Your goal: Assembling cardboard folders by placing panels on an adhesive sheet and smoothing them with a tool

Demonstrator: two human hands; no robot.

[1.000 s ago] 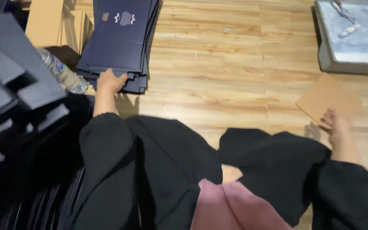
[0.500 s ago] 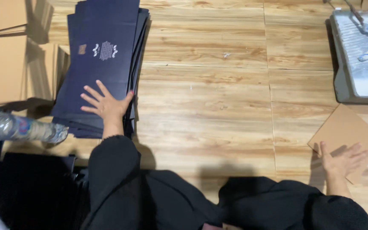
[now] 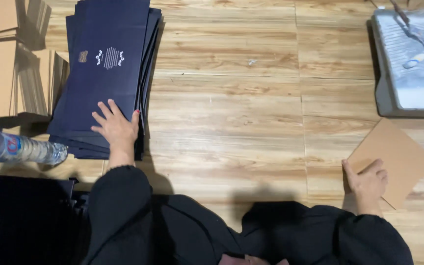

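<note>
Head view, the only one I've got:

Left hand (image 3: 116, 128) lies flat, fingers spread, on the near end of the stack of dark blue flat sheets (image 3: 105, 73). Palm down on the top sheet, thumb at the right edge of the pile. Nothing pinched or lifted that I can see; it's a press, not a grasp. Compared with half a second ago the hand sits in about the same place on the stack, so it has settled there. A second ago it was only at the stack's near edge, fingers curled.

Right hand (image 3: 366, 185) is on the near corner of the brown cardboard square (image 3: 393, 159), which lies flat on the wooden floor (image 3: 231, 122). Fingers now curl over the card's edge, thumb on the left side. Half a second ago they were splayed flat on it. I read that as a grip closing on the card, though I can't tell if it has left the floor.

My take: both hands are planted, one per material, and the card side is ahead.

Around them: plastic water bottle (image 3: 18, 148) lying just left of the blue stack, brown cardboard stacks (image 3: 6, 73) beyond it, grey tray (image 3: 410, 68) with a brush top right, well apart from the card.
</note>
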